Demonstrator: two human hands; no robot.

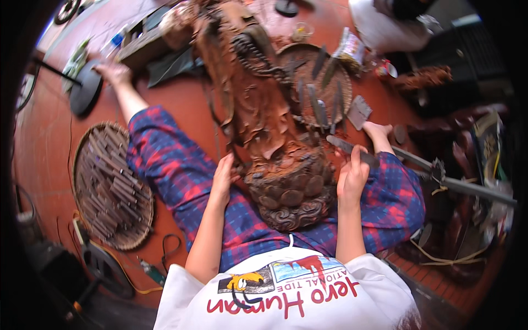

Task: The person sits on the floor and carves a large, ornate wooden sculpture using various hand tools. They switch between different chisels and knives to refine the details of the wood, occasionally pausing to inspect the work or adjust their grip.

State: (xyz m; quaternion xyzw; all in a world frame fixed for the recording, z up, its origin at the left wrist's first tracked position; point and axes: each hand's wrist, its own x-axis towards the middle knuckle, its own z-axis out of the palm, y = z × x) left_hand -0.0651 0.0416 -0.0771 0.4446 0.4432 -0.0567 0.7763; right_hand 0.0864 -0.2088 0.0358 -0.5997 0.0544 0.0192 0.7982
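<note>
A large reddish-brown carved wooden statue lies between my outstretched legs, its round scrolled base close to my lap. My left hand is at the left side of the carving near the base, fingers mostly straight and holding nothing that I can see. Some of its fingertips are hidden against the wood. My right hand, on the other side of the base, is closed around a flat grey-bladed tool. The blade points up and left toward the carving, and a dark end sticks out past my fingers.
At left, a round woven basket holds many slim wooden-handled tools. Another woven tray with several flat blades stands beyond the statue at right. A grey metal bar juts in at far right. A black round stand base is near my left foot.
</note>
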